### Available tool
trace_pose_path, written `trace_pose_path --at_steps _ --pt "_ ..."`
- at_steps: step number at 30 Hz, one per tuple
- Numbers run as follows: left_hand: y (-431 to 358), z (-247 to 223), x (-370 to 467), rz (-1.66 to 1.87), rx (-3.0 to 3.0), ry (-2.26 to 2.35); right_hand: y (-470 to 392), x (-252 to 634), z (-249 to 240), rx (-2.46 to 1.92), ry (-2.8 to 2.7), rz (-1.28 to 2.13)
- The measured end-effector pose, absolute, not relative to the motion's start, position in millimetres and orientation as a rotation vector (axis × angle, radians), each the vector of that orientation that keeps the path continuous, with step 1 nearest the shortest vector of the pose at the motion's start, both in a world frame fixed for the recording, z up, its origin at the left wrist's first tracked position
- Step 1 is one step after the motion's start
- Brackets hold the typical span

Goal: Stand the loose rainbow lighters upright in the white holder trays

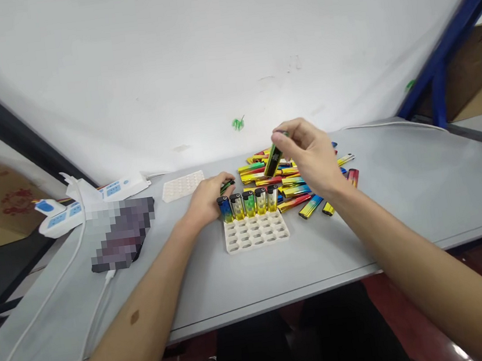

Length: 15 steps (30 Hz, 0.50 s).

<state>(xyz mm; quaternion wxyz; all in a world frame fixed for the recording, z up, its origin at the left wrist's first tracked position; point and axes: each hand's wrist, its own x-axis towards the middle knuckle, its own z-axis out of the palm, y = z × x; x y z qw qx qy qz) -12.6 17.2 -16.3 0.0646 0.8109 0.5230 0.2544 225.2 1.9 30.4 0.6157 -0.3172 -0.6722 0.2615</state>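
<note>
Between the fingertips of my right hand (pixel 308 152) a dark green and yellow lighter (pixel 272 161) hangs tilted above the table. My left hand (pixel 208 199) is closed around another lighter (pixel 226 186), mostly hidden by the fingers. Just right of that hand sits a white tray (pixel 257 238) with rows of oval slots. Its back row bears several upright lighters (pixel 249 203) with black tops, coloured blue, silver, green and yellow. Behind the tray and under my right hand lies a loose pile of shiny lighters (pixel 297 190) in red, yellow, blue and green.
A second white slotted tray (pixel 183 186) lies at the back left. Beyond my left forearm are a phone (pixel 124 234) on a charging cable and white power strips (pixel 112 189). A white wall (pixel 193 81) bounds the table (pixel 320 255) behind. Cardboard boxes (pixel 4 201) stand at both sides.
</note>
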Motion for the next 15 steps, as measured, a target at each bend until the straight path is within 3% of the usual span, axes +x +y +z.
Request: trace_pose_path --at_steps 5,15 --pt "15 -17 -11 0.781 2.457 1.484 -22 209 33 -0.574 -1.583 0.404" --pt "9 -6 -9 0.799 2.424 1.437 -46 174 0 -0.535 -2.159 -0.313"
